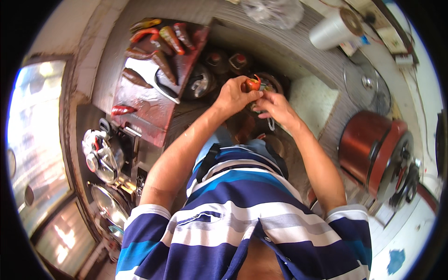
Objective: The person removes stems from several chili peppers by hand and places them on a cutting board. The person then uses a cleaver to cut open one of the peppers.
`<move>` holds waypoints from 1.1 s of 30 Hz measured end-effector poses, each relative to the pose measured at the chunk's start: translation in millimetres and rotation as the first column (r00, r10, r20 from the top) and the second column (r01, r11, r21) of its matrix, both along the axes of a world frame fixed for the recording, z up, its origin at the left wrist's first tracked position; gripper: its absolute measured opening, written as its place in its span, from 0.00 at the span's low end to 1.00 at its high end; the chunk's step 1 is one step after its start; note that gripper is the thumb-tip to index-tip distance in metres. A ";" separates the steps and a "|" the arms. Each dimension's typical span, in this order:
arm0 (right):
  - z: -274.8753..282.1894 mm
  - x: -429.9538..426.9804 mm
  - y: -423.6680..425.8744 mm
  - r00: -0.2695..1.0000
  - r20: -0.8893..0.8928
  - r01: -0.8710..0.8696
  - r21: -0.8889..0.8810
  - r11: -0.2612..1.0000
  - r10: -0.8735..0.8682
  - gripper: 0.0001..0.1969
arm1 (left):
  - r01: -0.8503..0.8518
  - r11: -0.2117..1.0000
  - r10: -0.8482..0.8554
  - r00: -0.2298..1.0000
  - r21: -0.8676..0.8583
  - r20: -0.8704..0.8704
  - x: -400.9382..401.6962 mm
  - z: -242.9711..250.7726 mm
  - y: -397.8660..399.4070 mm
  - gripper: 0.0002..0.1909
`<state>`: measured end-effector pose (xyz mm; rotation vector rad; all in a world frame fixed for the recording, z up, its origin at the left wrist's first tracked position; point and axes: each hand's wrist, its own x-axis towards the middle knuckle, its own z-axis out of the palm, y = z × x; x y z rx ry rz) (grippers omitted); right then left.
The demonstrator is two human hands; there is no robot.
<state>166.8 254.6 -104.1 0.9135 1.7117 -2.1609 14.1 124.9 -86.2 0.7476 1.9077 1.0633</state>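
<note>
My left hand holds an orange-red pepper piece between thumb and fingers, a curled strip standing up from it. Close against it is my right hand, fingers bent towards the pepper; whether they grip any of it is hidden. Beneath both hands, a round container with scraps in it shows on the floor. To the left, several red and green-brown peppers lie on a wet reddish cutting board. Among them rests a flat, shiny white-and-dark object, perhaps a broad knife. A single red pepper lies nearer me.
Red-capped jugs and a lidded metal pot stand below the counter. On the right are a red-brown electric pressure cooker, a glass lid and a plastic bag roll. Metal cookware sits at the left.
</note>
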 end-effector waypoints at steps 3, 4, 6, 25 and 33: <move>2.9 -14.9 -23.2 0.992 -0.096 -0.088 -0.110 0.990 0.078 0.18 | -0.235 0.971 0.240 0.957 -0.052 0.165 -0.6 33.2 -41.6 0.22; 7.7 -22.9 -30.1 0.992 -0.084 -0.098 -0.084 0.992 0.091 0.19 | -0.293 0.953 0.302 0.936 -0.075 0.180 -1.4 45.5 -58.6 0.22; -0.6 -38.7 -46.9 0.980 -0.110 -0.145 0.173 0.974 0.166 0.18 | -0.418 0.904 0.427 0.887 -0.087 0.176 -5.6 58.1 -98.5 0.22; 19.3 -252.6 -205.1 0.784 0.122 -0.211 0.974 0.077 0.608 0.17 | -0.720 0.677 0.682 0.539 0.150 -0.495 -60.9 -6.3 -291.0 0.22; 25.1 -246.3 -202.0 0.865 -0.188 -0.084 0.860 0.503 0.466 0.21 | -0.545 0.817 0.542 0.615 0.188 -0.573 -69.0 -3.3 -313.3 0.21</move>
